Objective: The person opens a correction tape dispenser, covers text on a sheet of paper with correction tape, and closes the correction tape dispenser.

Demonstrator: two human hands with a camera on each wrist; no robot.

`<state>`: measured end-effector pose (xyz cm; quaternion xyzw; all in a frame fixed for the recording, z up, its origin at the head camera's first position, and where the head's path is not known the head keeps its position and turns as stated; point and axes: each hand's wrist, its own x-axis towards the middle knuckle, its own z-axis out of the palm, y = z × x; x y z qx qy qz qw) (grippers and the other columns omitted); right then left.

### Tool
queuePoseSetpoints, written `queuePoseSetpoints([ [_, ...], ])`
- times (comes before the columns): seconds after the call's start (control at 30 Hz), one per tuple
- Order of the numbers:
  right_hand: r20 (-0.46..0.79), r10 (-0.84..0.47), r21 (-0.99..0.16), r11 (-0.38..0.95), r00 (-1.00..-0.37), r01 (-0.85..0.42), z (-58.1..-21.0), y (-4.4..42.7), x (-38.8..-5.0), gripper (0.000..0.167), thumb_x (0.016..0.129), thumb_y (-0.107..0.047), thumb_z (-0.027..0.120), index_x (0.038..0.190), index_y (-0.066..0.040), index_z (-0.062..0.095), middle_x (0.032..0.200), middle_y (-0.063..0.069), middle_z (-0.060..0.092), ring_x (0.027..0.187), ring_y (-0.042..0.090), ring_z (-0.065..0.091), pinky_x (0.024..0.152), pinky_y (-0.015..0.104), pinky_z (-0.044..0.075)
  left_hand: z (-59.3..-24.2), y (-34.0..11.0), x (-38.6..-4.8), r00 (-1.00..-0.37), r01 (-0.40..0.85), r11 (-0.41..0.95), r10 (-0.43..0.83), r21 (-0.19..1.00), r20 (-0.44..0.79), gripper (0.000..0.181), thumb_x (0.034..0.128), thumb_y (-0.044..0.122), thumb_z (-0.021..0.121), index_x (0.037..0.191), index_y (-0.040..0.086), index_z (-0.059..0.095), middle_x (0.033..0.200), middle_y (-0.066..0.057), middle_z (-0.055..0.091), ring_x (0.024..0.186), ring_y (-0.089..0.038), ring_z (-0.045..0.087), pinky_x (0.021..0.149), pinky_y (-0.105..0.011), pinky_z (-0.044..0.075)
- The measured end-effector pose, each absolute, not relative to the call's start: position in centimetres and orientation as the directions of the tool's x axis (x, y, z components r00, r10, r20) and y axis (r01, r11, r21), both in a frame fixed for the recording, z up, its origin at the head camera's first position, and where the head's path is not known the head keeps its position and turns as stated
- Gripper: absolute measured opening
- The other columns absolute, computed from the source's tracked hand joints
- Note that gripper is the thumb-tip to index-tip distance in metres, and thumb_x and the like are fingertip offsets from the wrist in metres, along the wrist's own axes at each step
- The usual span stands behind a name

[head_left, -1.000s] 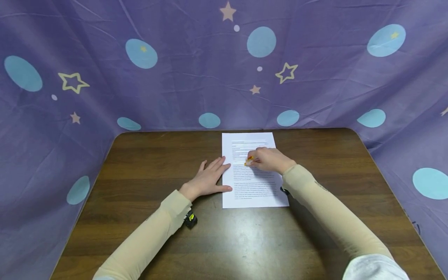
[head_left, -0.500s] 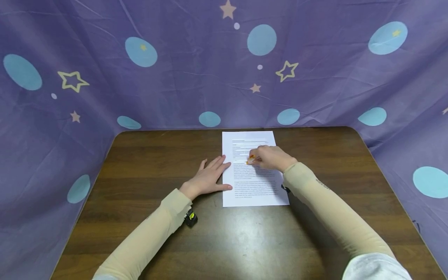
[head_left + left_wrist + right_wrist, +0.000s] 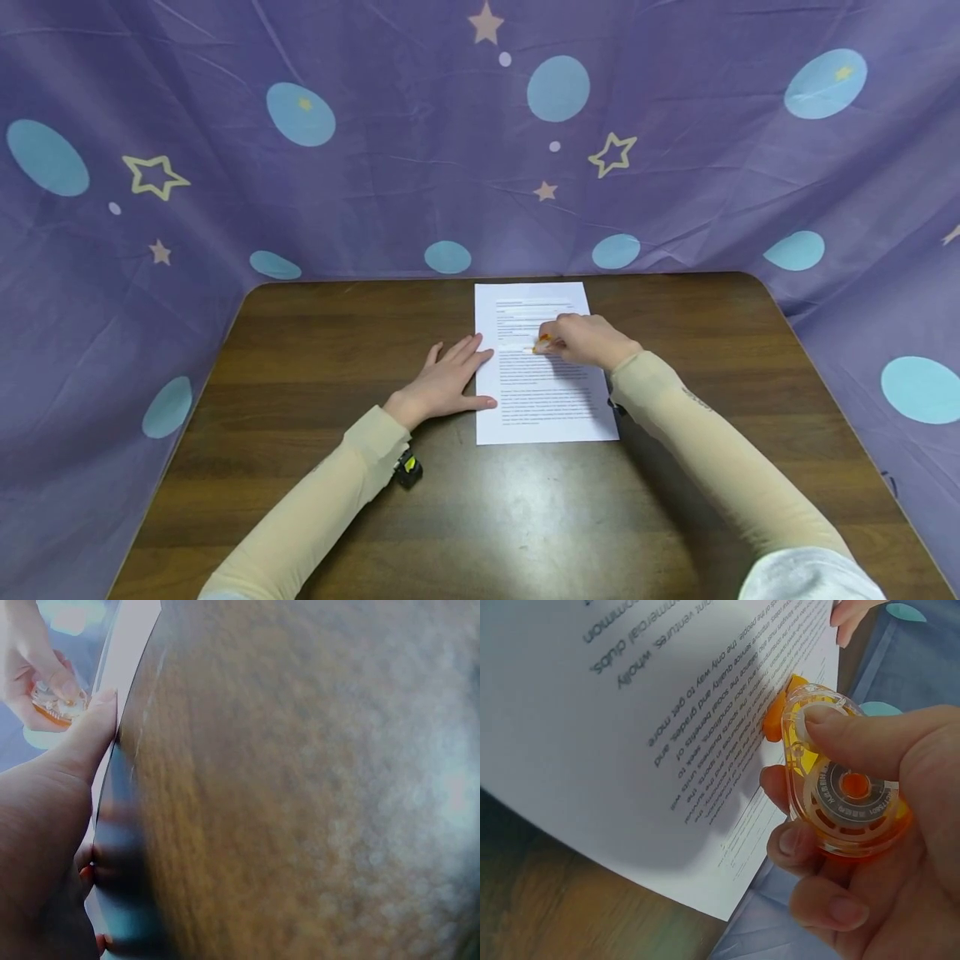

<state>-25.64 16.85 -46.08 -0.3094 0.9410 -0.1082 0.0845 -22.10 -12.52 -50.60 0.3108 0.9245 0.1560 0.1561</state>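
A printed sheet of paper (image 3: 555, 425) lies on the brown table, dense with lines of text. Along its left edge rests my left hand (image 3: 442, 385), fingers spread and straight, with the fingertips and thumb on the paper. My right hand (image 3: 588, 340) is over the middle of the sheet and grips a correction tape dispenser (image 3: 847, 787). Clear and orange, it shows a round reel inside, and its orange tip meets the printed text in the right wrist view. Thumb and curled fingers hold it from both sides. In the left wrist view the dispenser (image 3: 58, 703) shows beyond my left thumb.
The wooden table (image 3: 322, 333) extends around the paper on all sides. A purple curtain (image 3: 375, 167) with stars and blue spots hangs behind the table and at both sides. A small black device (image 3: 408, 469) is strapped at my left wrist.
My right hand has slid slightly to the right across the paper with the correction tape dispenser in its grip. The left hand and the sheet have stayed in place.
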Motion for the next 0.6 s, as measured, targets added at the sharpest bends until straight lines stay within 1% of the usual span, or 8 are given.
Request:
queuePoseSetpoints([
  [0.23,-0.088,-0.597,-0.251,0.788,-0.797,-0.562,-46.1,17.4,-25.6,0.01,0.096,-0.016,0.077,0.105,-0.017,0.076,0.087,0.001,0.066,0.074,0.015,0.056,0.067,0.041,0.054,-51.0,-12.6,-22.2,-0.762,0.525,0.767,0.616,0.368,-0.197,0.095,0.0946,0.067,0.063,0.166,0.014,0.03,0.175,-0.011,0.009,0.161,-0.028,0.008,0.123,-0.065,0.003],
  [0.4,-0.077,-0.606,-0.242,0.781,-0.791,-0.575,-46.1,17.8,-25.6,0.008,0.095,-0.017,0.078,0.102,-0.015,0.075,0.085,0.002,0.066,0.074,0.016,0.057,0.065,0.042,0.054,-50.5,-12.5,-22.1,-0.76,0.524,0.766,0.618,0.371,-0.203,0.095,0.0944,0.066,0.064,0.165,0.013,0.03,0.175,-0.012,0.01,0.161,-0.029,0.009,0.123,-0.066,0.004],
  [0.6,-0.096,-0.592,-0.234,0.795,-0.8,-0.56,-45.8,18.2,-25.4,0.01,0.095,-0.017,0.078,0.104,-0.015,0.075,0.087,0.003,0.066,0.074,0.017,0.058,0.066,0.043,0.055,-50.2,-12.5,-21.9,-0.758,0.534,0.766,0.622,0.358,-0.198,0.094,0.0951,0.065,0.064,0.165,0.012,0.031,0.174,-0.014,0.012,0.161,-0.031,0.011,0.122,-0.067,0.006],
])
